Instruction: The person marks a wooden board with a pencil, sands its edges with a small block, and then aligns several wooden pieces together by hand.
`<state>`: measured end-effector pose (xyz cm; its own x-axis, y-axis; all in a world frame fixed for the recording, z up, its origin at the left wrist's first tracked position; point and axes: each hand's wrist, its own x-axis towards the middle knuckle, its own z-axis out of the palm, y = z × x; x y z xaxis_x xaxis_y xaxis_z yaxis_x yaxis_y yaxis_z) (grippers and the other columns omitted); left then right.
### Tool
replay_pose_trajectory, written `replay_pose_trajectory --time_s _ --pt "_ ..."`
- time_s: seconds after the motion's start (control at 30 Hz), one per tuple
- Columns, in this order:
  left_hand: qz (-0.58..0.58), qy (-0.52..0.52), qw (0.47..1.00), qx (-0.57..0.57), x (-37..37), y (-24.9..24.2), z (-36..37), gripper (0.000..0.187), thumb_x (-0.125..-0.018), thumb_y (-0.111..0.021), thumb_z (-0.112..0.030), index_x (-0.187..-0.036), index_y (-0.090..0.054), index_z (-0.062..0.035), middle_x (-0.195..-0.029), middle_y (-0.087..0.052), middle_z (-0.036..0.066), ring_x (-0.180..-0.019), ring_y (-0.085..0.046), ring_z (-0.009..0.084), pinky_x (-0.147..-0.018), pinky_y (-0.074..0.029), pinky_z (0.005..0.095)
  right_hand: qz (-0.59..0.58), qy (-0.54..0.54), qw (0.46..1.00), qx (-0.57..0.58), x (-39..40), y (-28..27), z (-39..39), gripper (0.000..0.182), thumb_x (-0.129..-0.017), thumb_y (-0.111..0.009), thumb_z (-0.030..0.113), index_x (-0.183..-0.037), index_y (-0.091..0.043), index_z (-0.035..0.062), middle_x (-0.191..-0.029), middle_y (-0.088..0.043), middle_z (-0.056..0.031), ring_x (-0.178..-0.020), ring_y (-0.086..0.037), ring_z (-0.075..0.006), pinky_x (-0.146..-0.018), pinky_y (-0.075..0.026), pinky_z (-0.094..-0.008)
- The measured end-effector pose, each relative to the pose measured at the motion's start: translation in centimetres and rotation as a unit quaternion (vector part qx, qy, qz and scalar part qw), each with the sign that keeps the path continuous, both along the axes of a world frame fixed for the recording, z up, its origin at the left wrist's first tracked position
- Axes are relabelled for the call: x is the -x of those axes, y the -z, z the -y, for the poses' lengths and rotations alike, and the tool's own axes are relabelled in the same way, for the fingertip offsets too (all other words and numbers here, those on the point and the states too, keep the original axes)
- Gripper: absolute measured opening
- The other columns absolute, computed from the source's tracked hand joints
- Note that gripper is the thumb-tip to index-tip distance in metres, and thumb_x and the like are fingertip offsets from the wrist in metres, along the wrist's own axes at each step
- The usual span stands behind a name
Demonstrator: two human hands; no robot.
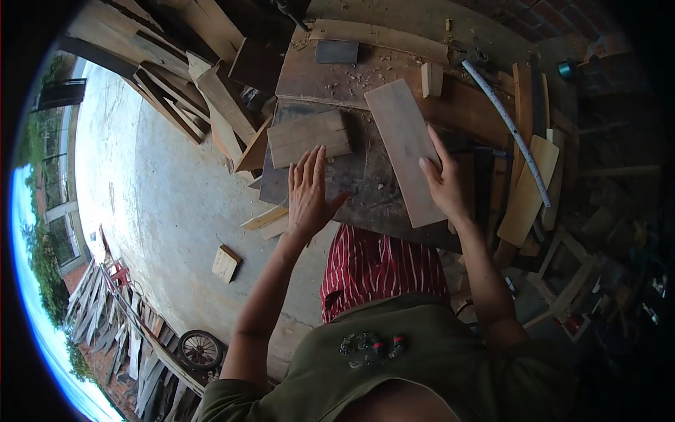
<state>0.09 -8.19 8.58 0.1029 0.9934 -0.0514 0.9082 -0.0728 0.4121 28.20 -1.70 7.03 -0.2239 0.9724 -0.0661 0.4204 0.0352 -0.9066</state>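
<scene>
Now the right hand (444,181) grips a long board (406,149), fingers wrapped over its three-o'clock edge. Left hand (309,190) lies flat and spread on the workbench (351,190); its palm is hidden.

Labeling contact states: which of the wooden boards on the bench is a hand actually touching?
The long plank: the right hand grips its edge. The shorter board lies clear of the left hand.
</scene>
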Motion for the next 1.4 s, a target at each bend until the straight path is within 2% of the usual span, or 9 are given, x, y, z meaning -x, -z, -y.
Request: replay_pose_trajectory --time_s 0.1,0.27,0.4,0.6,0.7,0.83,0.9,1.13,1.4 --pt "-0.144 0.047 0.988 0.026 5.1 2.8 -4.9 0.124 -0.066 -0.085 -0.050 -0.159 -0.010 -0.0145 -0.164 -0.011 0.014 -0.152 -0.008 0.0320 -0.116 -0.002 0.0683 0.024 0.041 0.989 0.139 -0.5 2.5 0.5 0.063 -0.095 -0.061 0.012 -0.152 -0.035 0.0121 -0.136 -0.051 -0.0278 -0.125 -0.053 -0.0373 -0.097 -0.046 -0.0433" --pt "-0.146 0.143 0.979 -0.010 7.5 3.8 -9.3 0.117 -0.064 -0.081 -0.063 -0.154 -0.027 -0.0115 -0.129 -0.048 0.019 -0.129 -0.042 0.0392 -0.112 -0.023 0.0644 0.267 0.081 0.952 -0.129 1.8 3.8 2.8 0.063 -0.091 -0.065 0.006 -0.149 -0.041 0.0119 -0.130 -0.042 -0.0201 -0.121 -0.048 -0.0376 -0.096 -0.044 -0.0429" --pt "0.356 0.031 0.880 0.312 7.3 0.7 -7.3 0.105 -0.076 -0.076 -0.052 -0.154 -0.027 -0.0017 -0.147 -0.040 0.025 -0.136 -0.041 0.0356 -0.114 -0.031 0.0421 0.325 0.072 0.918 -0.215 3.6 0.1 4.1 0.060 -0.091 -0.065 0.006 -0.147 -0.044 0.0121 -0.131 -0.041 -0.0199 -0.123 -0.047 -0.0380 -0.097 -0.044 -0.0439" --pt "0.549 0.066 0.754 0.354 5.7 -5.0 -0.8 0.098 -0.084 -0.068 -0.052 -0.154 -0.024 0.0010 -0.140 -0.048 0.022 -0.131 -0.047 0.0301 -0.110 -0.035 0.0386 0.317 0.122 0.928 -0.155 5.0 2.0 9.1 0.053 -0.092 -0.065 0.012 -0.143 -0.048 0.0123 -0.131 -0.042 -0.0201 -0.125 -0.044 -0.0386 -0.100 -0.042 -0.0470" --pt "0.661 -0.037 0.625 0.414 6.0 -1.4 -0.5 0.066 -0.094 -0.058 -0.050 -0.139 -0.042 -0.0045 -0.112 -0.059 0.010 -0.100 -0.062 0.0147 -0.083 -0.054 0.0298 0.391 0.129 0.903 -0.124 5.7 2.1 10.2 0.055 -0.093 -0.065 0.024 -0.144 -0.047 0.0124 -0.137 -0.039 -0.0239 -0.128 -0.041 -0.0432 -0.103 -0.039 -0.0518" --pt "0.646 -0.143 0.677 0.323 5.9 3.0 -1.8 0.056 -0.095 -0.060 -0.048 -0.129 -0.053 -0.0040 -0.105 -0.066 0.009 -0.084 -0.067 0.0150 -0.072 -0.056 0.0286 0.449 0.141 0.878 -0.086 5.6 4.5 9.0 0.076 -0.091 -0.068 0.037 -0.154 -0.030 0.0164 -0.147 -0.029 -0.0290 -0.135 -0.032 -0.0488 -0.107 -0.034 -0.0559" --pt "0.592 -0.104 0.763 0.240 6.4 5.0 -2.6 0.065 -0.095 -0.059 -0.045 -0.144 -0.045 -0.0035 -0.116 -0.061 0.012 -0.105 -0.062 0.0214 -0.092 -0.050 0.0363 0.485 0.146 0.857 -0.095 5.2 5.4 7.9 0.093 -0.086 -0.073 0.037 -0.158 -0.017 0.0214 -0.143 -0.031 -0.0297 -0.131 -0.035 -0.0479 -0.107 -0.032 -0.0557" --pt "0.273 -0.051 0.960 0.015 5.7 5.8 -2.9 0.061 -0.092 -0.063 -0.043 -0.140 -0.053 -0.0058 -0.124 -0.059 0.026 -0.115 -0.057 0.0449 -0.100 -0.045 0.0447 0.406 0.116 0.904 -0.067 3.3 6.1 6.1 0.102 -0.076 -0.081 0.032 -0.157 -0.020 0.0234 -0.129 -0.039 -0.0268 -0.120 -0.042 -0.0444 -0.101 -0.038 -0.0523" --pt "0.104 -0.083 0.991 0.027 8.7 4.2 0.0 0.091 -0.077 -0.078 -0.036 -0.150 -0.030 -0.0106 -0.111 -0.067 0.027 -0.094 -0.067 0.0447 -0.076 -0.055 0.0502 0.383 0.114 0.909 -0.122 2.8 6.5 6.9 0.099 -0.075 -0.081 0.034 -0.156 -0.024 0.0211 -0.130 -0.038 -0.0250 -0.118 -0.042 -0.0441 -0.099 -0.039 -0.0525"
